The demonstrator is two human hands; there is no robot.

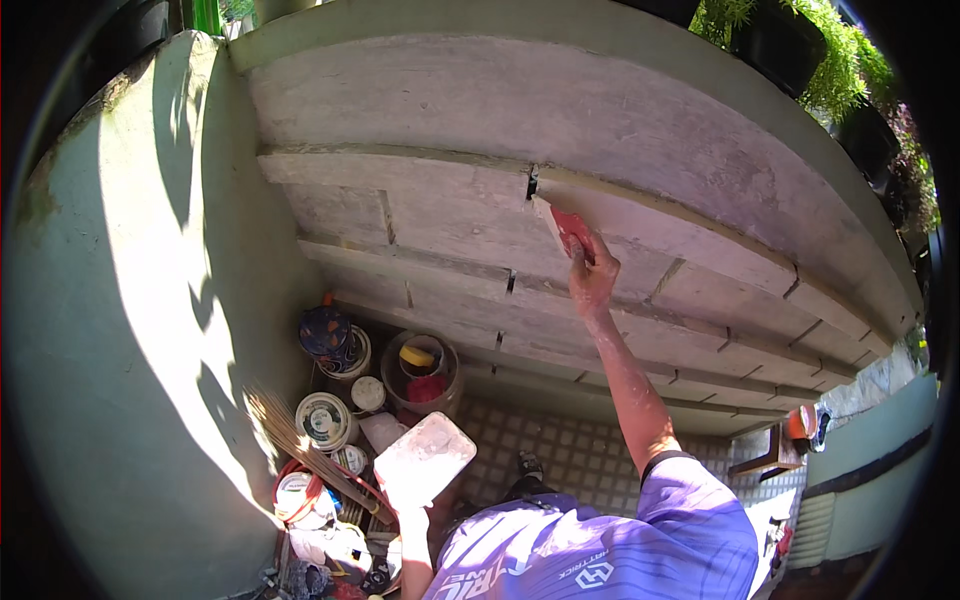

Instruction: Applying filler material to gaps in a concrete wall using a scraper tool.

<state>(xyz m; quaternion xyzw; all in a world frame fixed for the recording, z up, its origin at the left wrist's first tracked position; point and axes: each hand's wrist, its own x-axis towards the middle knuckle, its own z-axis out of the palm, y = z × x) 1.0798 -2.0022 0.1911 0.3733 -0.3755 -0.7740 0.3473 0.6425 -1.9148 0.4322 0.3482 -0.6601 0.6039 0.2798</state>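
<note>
My right hand (598,270) grips a red-handled scraper (566,225), reaching up to the pale, plastered wall (405,215). The scraper's pale edge is at a short dark vertical slot (532,182) on a horizontal ledge; whether it touches is too small to tell. Below and to the left, my left hand (408,515) holds a white rectangular container (428,455) with pale, smeared contents in bright sun. Its fingers are mostly hidden under the container. Several narrow slots and horizontal ledges run across the wall.
A sunlit side wall (100,330) stands left. Several buckets (323,420), a large tub (445,370), a straw broom (300,440) and a red hose crowd the corner on the tiled floor (495,430). A wooden bench (770,462) is at right. Potted plants (840,70) line the top.
</note>
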